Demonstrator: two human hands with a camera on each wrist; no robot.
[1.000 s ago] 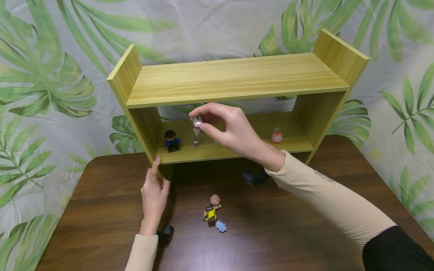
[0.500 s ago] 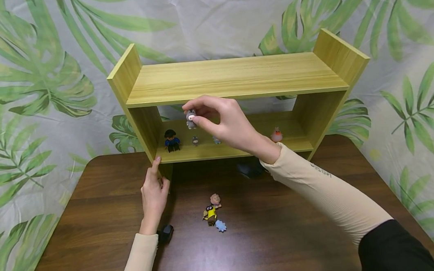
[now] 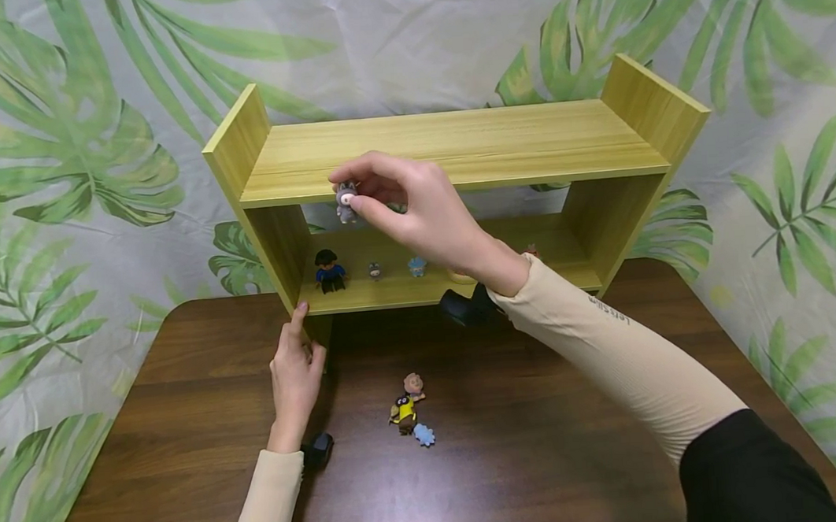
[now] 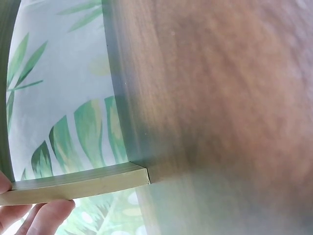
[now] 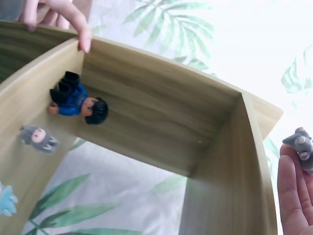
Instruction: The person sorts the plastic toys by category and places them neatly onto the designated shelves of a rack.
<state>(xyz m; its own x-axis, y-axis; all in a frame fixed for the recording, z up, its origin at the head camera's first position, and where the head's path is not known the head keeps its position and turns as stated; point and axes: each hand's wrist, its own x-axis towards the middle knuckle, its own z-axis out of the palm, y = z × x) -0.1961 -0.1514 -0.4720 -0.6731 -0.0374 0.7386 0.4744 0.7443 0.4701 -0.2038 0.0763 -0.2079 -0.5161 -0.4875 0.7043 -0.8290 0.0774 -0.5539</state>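
My right hand (image 3: 422,205) pinches a small grey figurine (image 3: 346,202) with a pale face and upright ears between thumb and fingertips. It is before the top board's front edge; the right wrist view shows the figurine (image 5: 301,147) from behind. My left hand (image 3: 296,378) grips the left side panel of the wooden shelf (image 3: 455,153), its index finger at the panel's front edge; the left wrist view has fingers (image 4: 51,215) on both sides of the panel (image 4: 78,187). On the middle board are a dark-haired toy figure in blue (image 3: 329,272), a smaller grey figurine (image 3: 374,271) and a light-blue one (image 3: 417,266).
A pinkish figure (image 3: 532,249) on the middle board is mostly hidden by my right arm. On the brown table (image 3: 542,459) lie a round-headed figure (image 3: 413,383), a yellow-and-brown figure (image 3: 403,415) and a light-blue scalloped piece (image 3: 424,435). A leaf-print cloth hangs behind.
My right hand has lifted the grey figurine up and leftward, from in front of the middle compartment to the top board's edge. My left hand stays on the panel.
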